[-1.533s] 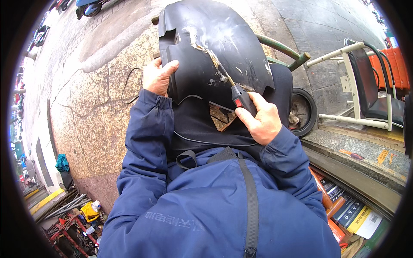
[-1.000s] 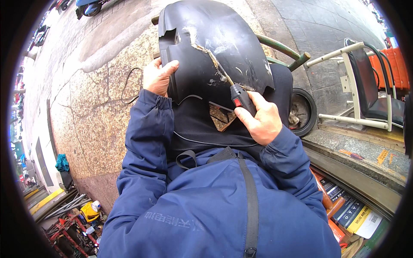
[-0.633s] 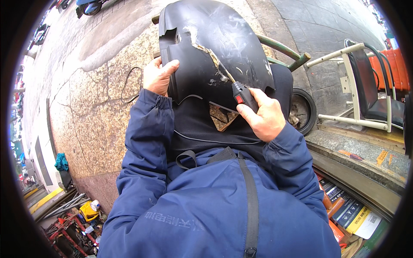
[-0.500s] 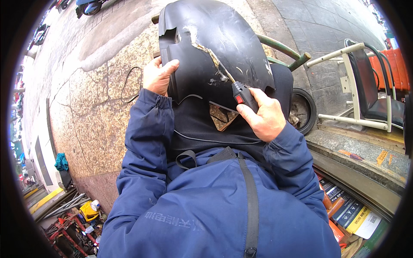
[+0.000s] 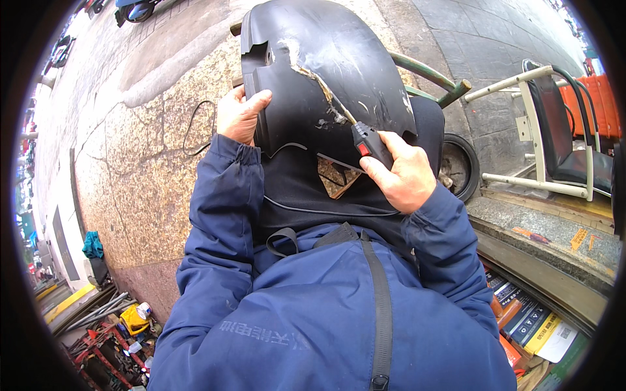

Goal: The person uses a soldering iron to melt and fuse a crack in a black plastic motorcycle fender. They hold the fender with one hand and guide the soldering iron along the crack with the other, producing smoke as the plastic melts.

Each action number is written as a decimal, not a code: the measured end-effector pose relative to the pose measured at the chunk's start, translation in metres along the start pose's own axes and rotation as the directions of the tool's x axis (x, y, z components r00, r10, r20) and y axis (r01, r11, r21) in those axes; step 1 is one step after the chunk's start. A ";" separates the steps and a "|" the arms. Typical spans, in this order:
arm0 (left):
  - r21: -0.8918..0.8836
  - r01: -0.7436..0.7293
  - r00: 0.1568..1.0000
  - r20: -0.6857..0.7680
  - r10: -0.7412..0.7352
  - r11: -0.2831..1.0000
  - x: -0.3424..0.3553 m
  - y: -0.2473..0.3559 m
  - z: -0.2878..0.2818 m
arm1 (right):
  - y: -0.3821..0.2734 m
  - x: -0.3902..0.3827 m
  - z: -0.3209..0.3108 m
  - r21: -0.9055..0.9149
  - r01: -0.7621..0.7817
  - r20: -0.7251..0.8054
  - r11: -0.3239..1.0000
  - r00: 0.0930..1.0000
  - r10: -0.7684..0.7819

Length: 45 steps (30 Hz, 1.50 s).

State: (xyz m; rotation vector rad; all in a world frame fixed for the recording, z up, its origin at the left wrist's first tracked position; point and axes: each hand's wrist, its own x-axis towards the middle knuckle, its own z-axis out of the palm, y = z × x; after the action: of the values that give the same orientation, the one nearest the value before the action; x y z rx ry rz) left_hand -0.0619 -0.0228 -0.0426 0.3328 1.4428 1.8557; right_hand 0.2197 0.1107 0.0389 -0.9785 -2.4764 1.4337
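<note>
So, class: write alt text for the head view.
A person's right hand presses a black, red-buttoned handheld tool to a crack in a curved black plastic panel, steadied by the left hand above granite paving.

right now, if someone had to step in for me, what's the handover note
Left hand grips the left edge of the black panel, holding it upright in front of the chest. Right hand holds a black tool with a red button, tip at the lower end of the crack. The crack shows pale, rough material from the upper left down to the tip. Below the tip, a broken-out hole stays open.
</note>
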 end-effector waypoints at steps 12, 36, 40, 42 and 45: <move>-0.025 -0.011 1.000 0.027 0.011 1.000 0.002 -0.003 -0.002 | -0.001 -0.001 -0.002 0.012 0.004 0.013 1.000 1.000 -0.004; -0.022 0.003 1.000 -0.006 -0.003 1.000 0.001 0.000 0.001 | 0.014 0.011 -0.009 -0.036 0.124 -0.030 0.992 0.992 -0.125; -0.017 0.009 1.000 -0.014 -0.010 1.000 0.000 0.000 0.001 | 0.015 0.013 -0.009 -0.085 0.125 -0.035 0.989 0.991 -0.128; -0.034 0.020 1.000 0.002 -0.020 0.999 0.001 0.001 0.000 | 0.016 0.013 -0.009 -0.083 0.108 -0.029 0.991 0.993 -0.111; -0.030 0.019 1.000 -0.009 -0.019 0.999 0.002 -0.001 -0.002 | 0.016 0.013 -0.008 -0.068 0.113 -0.030 0.991 0.993 -0.115</move>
State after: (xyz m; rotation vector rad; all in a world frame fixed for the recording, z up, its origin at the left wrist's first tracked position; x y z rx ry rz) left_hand -0.0636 -0.0226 -0.0449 0.2953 1.4175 1.8640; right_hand 0.2205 0.1296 0.0277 -0.8501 -2.5252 1.2981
